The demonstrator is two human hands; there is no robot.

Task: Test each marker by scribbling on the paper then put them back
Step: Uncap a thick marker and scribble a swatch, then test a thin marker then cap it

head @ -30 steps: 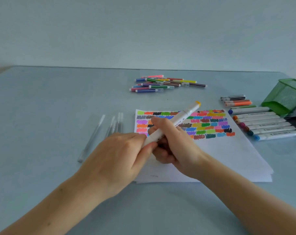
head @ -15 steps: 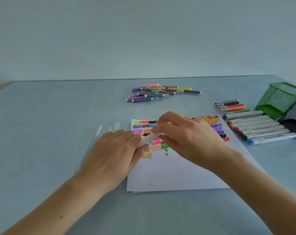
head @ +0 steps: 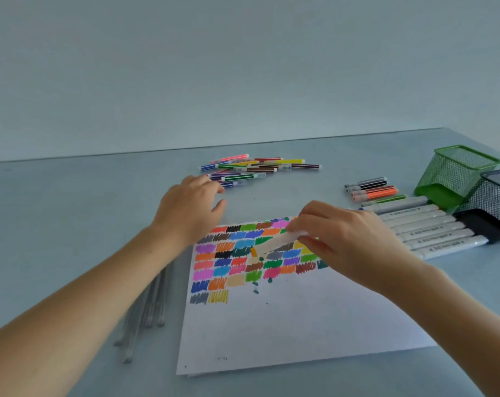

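Note:
My right hand (head: 349,239) grips a white marker (head: 277,243) with an orange-yellow tip and holds it low over the white paper (head: 286,325), which carries rows of coloured scribbles. My left hand (head: 190,207) reaches out over the table with loosely spread fingers, just short of a pile of thin striped markers (head: 257,167); it holds nothing. A row of thick white markers (head: 426,227) lies right of the paper, beside a few thin markers (head: 370,189).
A green mesh cup (head: 455,173) and a black mesh cup (head: 498,202) lie tipped at the right. Several clear plastic tubes (head: 145,310) lie left of the paper, partly under my left forearm. The table's far edge meets a plain wall.
My left hand let go of the white marker and moved forward toward the pile of thin markers. My right hand kept the marker and shifted right over the scribbles.

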